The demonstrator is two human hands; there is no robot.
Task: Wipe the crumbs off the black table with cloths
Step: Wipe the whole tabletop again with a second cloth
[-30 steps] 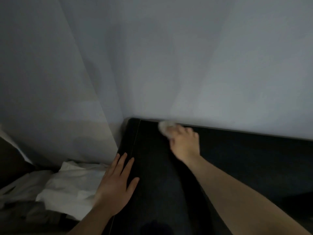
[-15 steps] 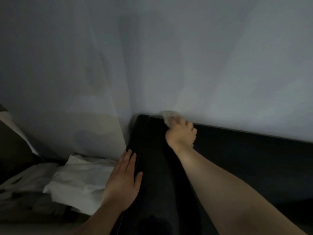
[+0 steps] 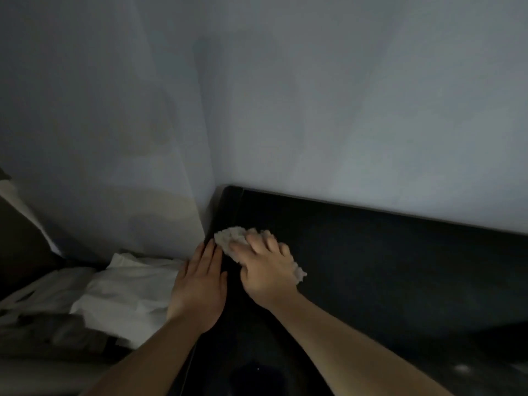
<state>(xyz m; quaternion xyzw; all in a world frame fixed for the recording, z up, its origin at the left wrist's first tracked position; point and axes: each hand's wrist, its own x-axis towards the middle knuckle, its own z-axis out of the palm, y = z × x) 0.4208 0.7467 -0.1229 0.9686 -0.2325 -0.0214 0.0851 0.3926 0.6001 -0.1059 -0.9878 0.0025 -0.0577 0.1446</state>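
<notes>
The right hand's fingers are spread and barely bent, pressing down on a small crumpled off-white cloth that pokes out at both sides of the hand. The cloth lies on the flat black desk, near its left edge. Just beside it, the left hand rests flat on that edge, fingers straight and together, holding nothing. Left of the desk lies rumpled white fabric below a pale grey wall.

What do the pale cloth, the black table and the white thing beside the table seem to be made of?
Cloth: soft, fuzzy textile, maybe terry or microfibre; its edge looks nubbly. Black table: hard and smooth with a dull sheen, perhaps lacquered wood or laminate. White thing: thin creased paper or plastic, unclear in the dim light.
</notes>
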